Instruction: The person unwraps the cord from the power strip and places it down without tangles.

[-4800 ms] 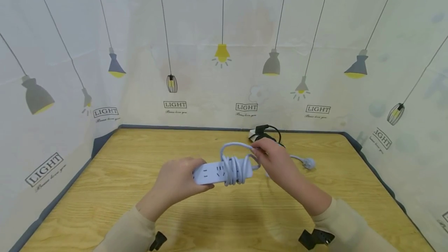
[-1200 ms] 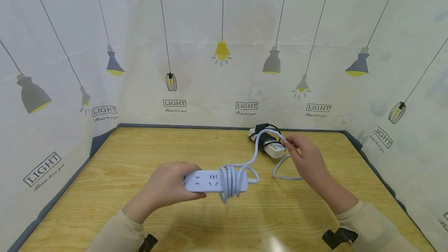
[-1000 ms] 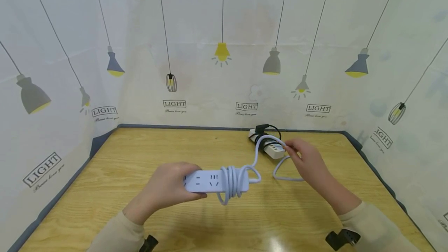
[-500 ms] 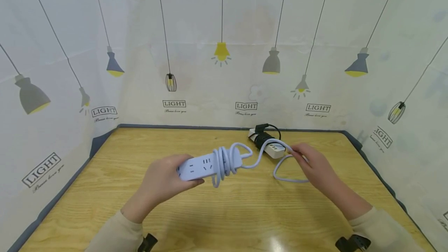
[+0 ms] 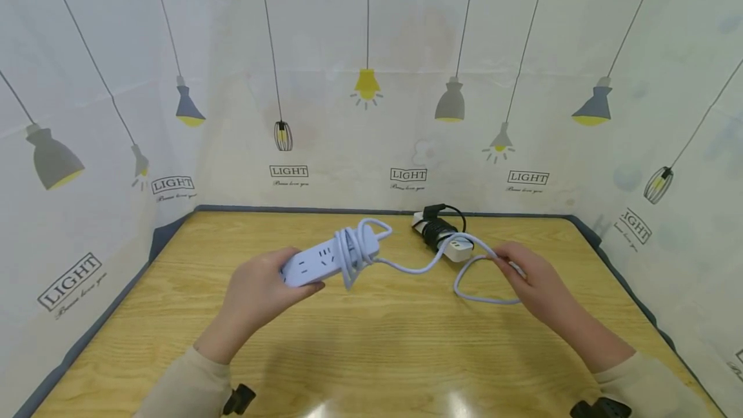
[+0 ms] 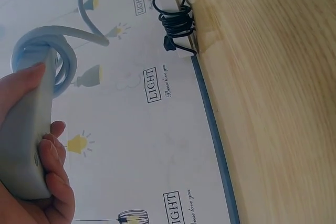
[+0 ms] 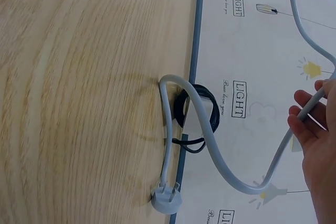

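My left hand (image 5: 255,292) grips one end of a white power strip (image 5: 313,263), held tilted above the table with its socket face showing. Turns of its white cord are wrapped round the strip's far end. From there the cord (image 5: 409,270) runs across to my right hand (image 5: 536,279), which pinches it between thumb and fingers. In the left wrist view, my thumb and curled fingers (image 6: 56,177) clasp the strip's body. Past my right hand, the cord loops down to a white plug (image 7: 167,199), seen in the right wrist view near the table's back edge.
A second white power strip (image 5: 458,250), wound with black cord (image 5: 435,234), lies at the back of the wooden table (image 5: 371,353). Behind it rises a pale backdrop (image 5: 331,140) printed with lamps. A dark edge strip runs along its foot.
My right hand has drawn the cord to the right, and fewer turns stay wrapped round the strip. My left hand has shifted left, and the strip's far end has tipped up. The wound strip stays put.
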The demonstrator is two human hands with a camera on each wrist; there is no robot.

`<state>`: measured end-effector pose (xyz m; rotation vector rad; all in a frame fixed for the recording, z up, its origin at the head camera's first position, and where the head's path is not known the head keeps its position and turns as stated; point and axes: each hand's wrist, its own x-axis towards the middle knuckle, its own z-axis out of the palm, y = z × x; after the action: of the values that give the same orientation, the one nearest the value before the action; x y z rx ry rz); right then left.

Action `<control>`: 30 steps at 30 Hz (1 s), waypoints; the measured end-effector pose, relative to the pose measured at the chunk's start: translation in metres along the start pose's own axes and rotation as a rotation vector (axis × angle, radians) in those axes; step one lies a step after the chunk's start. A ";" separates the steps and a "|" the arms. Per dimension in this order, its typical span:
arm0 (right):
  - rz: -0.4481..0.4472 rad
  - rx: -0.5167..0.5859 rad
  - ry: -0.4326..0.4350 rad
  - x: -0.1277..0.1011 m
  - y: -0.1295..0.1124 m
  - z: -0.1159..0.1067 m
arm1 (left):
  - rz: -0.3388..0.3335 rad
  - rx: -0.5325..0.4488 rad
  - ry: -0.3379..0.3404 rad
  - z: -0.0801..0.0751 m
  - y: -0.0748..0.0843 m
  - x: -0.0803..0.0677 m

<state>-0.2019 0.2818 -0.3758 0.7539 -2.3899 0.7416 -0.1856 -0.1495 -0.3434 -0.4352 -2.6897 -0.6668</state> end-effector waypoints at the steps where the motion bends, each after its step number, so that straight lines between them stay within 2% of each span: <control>1: -0.002 0.002 0.001 -0.001 0.000 -0.001 | -0.007 0.002 -0.001 0.000 -0.001 0.000; 8: 0.001 -0.045 -0.030 -0.011 0.008 -0.005 | -0.052 0.015 -0.024 -0.003 -0.005 -0.002; 18: -0.047 -0.125 -0.070 -0.024 0.030 -0.007 | -0.082 0.033 -0.044 -0.005 -0.009 -0.001; 23: -0.030 -0.150 -0.117 -0.029 0.043 -0.008 | -0.081 0.036 -0.040 -0.004 -0.010 -0.001; 30: 0.047 -0.182 -0.185 -0.036 0.061 -0.009 | -0.067 0.037 -0.028 -0.004 -0.010 -0.002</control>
<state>-0.2125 0.3424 -0.4117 0.7199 -2.6062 0.4816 -0.1868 -0.1606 -0.3448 -0.3494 -2.7491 -0.6325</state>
